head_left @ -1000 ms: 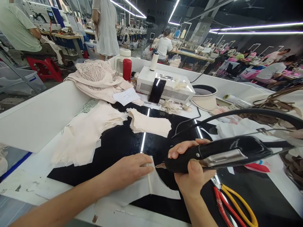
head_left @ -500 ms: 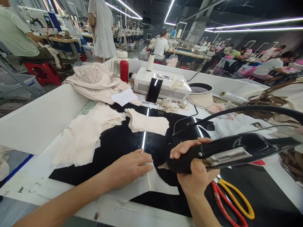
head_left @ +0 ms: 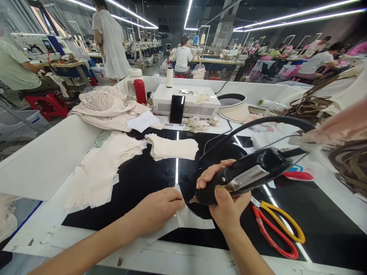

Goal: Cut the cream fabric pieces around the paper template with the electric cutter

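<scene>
My right hand [head_left: 226, 206] wraps around a black corded hand tool [head_left: 237, 181] with a silver lever, its thumb lying near the lever. The tool's small metal tip [head_left: 193, 199] points left, close to my left fingertips. With fingers curled together, my left hand [head_left: 160, 208] grips the edge of a thin white sheet piece [head_left: 197, 221] lying on the black board [head_left: 137, 183]. A narrow pale strip runs along that piece under my fingers. Just beyond lie a small stack of cream fabric pieces [head_left: 173, 148] and, to the left, a larger cream stack [head_left: 97, 172].
Scissors with red and yellow handles [head_left: 276, 229] lie right of my right hand. Behind the board stand a phone [head_left: 177, 109], a white vented box [head_left: 197, 101] and a red bottle [head_left: 140, 91]. Brown straps [head_left: 312, 101] heap at right. People sit at machines beyond.
My left fingers have curled in and closed on the white piece. The tool has shifted left and its tip sits nearer my left hand. The view has turned slightly right.
</scene>
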{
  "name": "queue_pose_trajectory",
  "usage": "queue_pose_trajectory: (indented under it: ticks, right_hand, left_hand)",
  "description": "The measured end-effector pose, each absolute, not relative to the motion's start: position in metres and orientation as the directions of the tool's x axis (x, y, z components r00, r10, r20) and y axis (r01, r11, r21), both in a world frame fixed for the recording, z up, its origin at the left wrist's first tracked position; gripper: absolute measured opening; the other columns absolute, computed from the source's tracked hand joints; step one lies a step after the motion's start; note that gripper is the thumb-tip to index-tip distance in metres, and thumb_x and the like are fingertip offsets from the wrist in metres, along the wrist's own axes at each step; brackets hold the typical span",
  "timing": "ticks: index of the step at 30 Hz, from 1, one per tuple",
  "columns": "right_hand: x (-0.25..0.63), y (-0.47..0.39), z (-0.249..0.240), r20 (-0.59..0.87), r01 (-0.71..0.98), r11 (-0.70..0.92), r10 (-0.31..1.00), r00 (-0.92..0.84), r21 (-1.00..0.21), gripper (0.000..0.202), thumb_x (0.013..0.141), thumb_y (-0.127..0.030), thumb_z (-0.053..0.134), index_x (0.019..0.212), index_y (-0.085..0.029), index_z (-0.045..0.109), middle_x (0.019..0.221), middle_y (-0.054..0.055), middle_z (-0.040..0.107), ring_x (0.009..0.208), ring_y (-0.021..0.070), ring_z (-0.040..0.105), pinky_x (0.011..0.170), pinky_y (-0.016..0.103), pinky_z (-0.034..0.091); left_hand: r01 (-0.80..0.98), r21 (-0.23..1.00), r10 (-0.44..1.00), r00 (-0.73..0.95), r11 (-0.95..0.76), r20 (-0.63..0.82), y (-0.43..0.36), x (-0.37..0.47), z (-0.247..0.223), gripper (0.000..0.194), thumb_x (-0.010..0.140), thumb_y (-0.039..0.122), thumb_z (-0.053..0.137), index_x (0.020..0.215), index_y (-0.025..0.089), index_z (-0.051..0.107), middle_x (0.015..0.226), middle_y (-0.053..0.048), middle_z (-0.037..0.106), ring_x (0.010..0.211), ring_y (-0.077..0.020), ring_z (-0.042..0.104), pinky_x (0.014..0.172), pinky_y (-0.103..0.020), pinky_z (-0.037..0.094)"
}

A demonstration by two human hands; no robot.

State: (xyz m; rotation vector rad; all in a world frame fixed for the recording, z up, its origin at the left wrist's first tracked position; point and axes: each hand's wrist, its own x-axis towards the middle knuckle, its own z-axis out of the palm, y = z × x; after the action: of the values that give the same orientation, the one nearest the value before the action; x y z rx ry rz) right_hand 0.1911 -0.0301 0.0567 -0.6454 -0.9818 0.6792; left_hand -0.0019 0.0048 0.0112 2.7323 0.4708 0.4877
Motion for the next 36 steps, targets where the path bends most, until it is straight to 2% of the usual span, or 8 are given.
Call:
queue_pose_trajectory:
  ticks: [9,17,22,30,36]
  right_hand:
    - [0.177,-0.026,0.059,0.51,-0.247,0.632,0.755,0.413,-0.735,0.04,0.087,-0.039,0.086,0.118,-0.028,0.062,0.082,-0.004,0.069,0.06,0.013,0.064,0.053,0.027,0.055]
    - [0.174,-0.026,0.057,0.511,-0.226,0.634,0.747,0.426,-0.74,0.04,0.087,-0.039,0.085,0.118,-0.027,0.062,0.081,-0.004,0.069,0.06,0.0139,0.065,0.054,0.028,0.056]
    - [0.174,-0.026,0.055,0.509,-0.229,0.632,0.749,0.424,-0.74,0.04,0.087,-0.039,0.085,0.117,-0.027,0.061,0.081,-0.004,0.068,0.06,0.0139,0.064,0.055,0.029,0.056]
    - [0.176,-0.029,0.054,0.504,-0.235,0.621,0.761,0.41,-0.747,0.035,0.09,-0.034,0.083,0.118,-0.027,0.062,0.082,-0.003,0.069,0.061,0.0135,0.064,0.057,0.028,0.057]
    - [0.178,-0.037,0.057,0.515,-0.235,0.63,0.755,0.406,-0.74,0.035,0.09,-0.034,0.082,0.119,-0.028,0.062,0.082,-0.003,0.068,0.061,0.0134,0.064,0.055,0.027,0.057]
  left_hand:
    - [0.258,0.409,0.379,0.891,-0.875,0.25,0.003,-0.013,0.011,0.027,0.109,0.011,0.045,0.126,0.02,0.065,0.124,-0.007,0.068,0.114,-0.0193,0.067,0.099,-0.029,0.059]
    - [0.247,0.306,0.337,0.895,-0.92,0.291,0.0,-0.015,0.009,0.037,0.104,0.002,0.044,0.129,0.02,0.064,0.126,-0.011,0.066,0.111,-0.02,0.067,0.091,-0.029,0.061]
    - [0.26,0.31,0.35,0.893,-0.914,0.283,-0.001,-0.014,0.008,0.035,0.103,0.003,0.047,0.128,0.019,0.064,0.127,-0.011,0.065,0.114,-0.0222,0.066,0.092,-0.03,0.061]
    - [0.237,0.303,0.33,0.893,-0.923,0.307,-0.002,-0.015,0.004,0.046,0.099,-0.005,0.039,0.129,0.02,0.063,0.129,-0.011,0.062,0.117,-0.0238,0.063,0.097,-0.035,0.061]
    - [0.224,0.299,0.322,0.886,-0.927,0.333,-0.002,-0.015,0.004,0.044,0.101,-0.003,0.039,0.128,0.021,0.063,0.128,-0.01,0.061,0.114,-0.0229,0.063,0.1,-0.037,0.06]
